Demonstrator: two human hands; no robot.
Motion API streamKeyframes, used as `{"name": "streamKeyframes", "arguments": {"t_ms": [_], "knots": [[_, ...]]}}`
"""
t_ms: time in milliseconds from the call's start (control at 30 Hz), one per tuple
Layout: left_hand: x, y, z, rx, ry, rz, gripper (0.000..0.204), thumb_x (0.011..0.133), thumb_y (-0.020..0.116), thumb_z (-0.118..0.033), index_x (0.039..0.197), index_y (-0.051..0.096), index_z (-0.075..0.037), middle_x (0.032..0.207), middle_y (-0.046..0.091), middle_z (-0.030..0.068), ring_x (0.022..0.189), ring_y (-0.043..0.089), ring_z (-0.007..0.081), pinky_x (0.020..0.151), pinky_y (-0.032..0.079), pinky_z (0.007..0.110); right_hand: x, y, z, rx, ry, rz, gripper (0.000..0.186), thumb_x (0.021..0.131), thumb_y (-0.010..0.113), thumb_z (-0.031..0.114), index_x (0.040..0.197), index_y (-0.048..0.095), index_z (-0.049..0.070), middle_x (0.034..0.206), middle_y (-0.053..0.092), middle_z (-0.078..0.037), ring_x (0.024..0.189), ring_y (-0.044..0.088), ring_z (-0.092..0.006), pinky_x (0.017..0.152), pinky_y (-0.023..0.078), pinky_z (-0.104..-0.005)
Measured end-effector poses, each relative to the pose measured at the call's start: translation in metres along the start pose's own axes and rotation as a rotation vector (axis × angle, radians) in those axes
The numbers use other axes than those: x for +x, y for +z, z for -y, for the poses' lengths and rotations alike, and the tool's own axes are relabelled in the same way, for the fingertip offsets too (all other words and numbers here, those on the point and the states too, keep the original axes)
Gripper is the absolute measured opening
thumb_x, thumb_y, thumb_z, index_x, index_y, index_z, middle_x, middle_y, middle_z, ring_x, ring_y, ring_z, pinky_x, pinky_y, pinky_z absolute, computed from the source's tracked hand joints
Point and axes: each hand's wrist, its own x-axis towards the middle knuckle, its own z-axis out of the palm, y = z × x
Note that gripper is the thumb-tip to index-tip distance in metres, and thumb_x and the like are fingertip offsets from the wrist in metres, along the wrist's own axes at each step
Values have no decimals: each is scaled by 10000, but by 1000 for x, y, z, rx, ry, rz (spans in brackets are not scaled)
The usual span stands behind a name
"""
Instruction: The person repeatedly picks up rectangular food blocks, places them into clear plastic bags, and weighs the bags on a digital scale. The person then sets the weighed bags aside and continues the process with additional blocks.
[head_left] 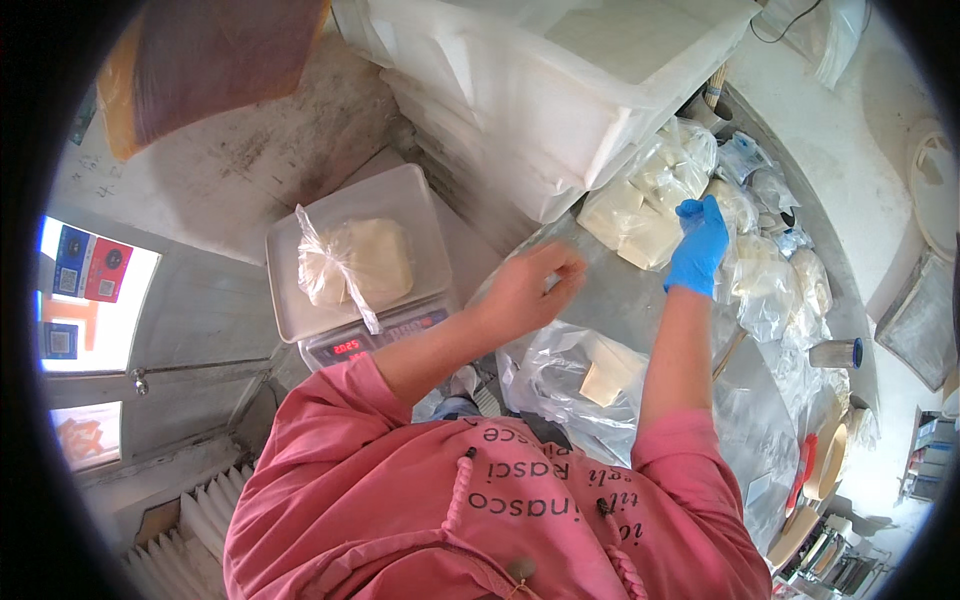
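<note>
My bare left hand (535,285) hovers over the near left edge of the metal table, its fingers curled inward with nothing visible in them. My right hand (700,245), in a blue glove, is raised over the table beside pale blocks in clear plastic (635,225). Its fingers are bent closed, and what they hold, if anything, is hidden. To the left, a knotted clear bag with a pale block (365,262) rests on the tray of a digital scale (430,225). Between my forearms, an open plastic bag (540,375) lies with a pale piece (610,370) on it.
Large white plastic tubs (520,110) stand at the back. Several filled clear bags (765,285) crowd the right side of the metal table (545,250). A dark-rimmed metal cup (835,353) and a red-handled tool (803,470) are at the far right. A wall (250,160) borders the scale.
</note>
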Motion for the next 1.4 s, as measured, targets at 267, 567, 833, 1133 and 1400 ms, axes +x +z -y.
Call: {"name": "streamKeyframes", "arguments": {"t_ms": [267,567,833,1133,1400], "knots": [[-57,-45,-2,76,-128,-110,179,848,590,-160,959,623,-24,860,641,149,790,628,297,699,494,357,-3,87,-49,-288,-124,10,225,863,548,183,939,626,-13,845,635,-85,792,577,-188,722,459,-307],[-124,-231,53,739,-246,-276,203,816,647,-186,982,636,-68,910,654,91,798,635,222,704,490,348,40,-4,38,-97,367,399,99,871,546,184,823,568,100,706,513,16,651,487,-143,642,426,-310],[-106,-247,105,1179,31,70,306,767,660,-236,1036,597,-104,957,599,71,1006,543,290,932,385,421,-73,81,176,-197,234,638,227,947,473,174,748,497,68,678,390,11,560,336,-112,697,419,-323],[-154,-279,62,858,217,-109,130,752,643,-142,837,572,-76,797,563,82,801,566,308,677,462,407,-196,174,186,-22,277,709,222,934,469,135,1007,572,-47,622,370,0,509,289,-97,680,439,-340],[-273,-279,-30,826,-142,-206,113,688,644,-83,769,566,-70,711,523,90,664,562,298,554,435,391,-271,280,90,238,610,1058,247,890,541,185,942,611,-46,787,602,-85,620,514,-146,685,450,-310]]}}
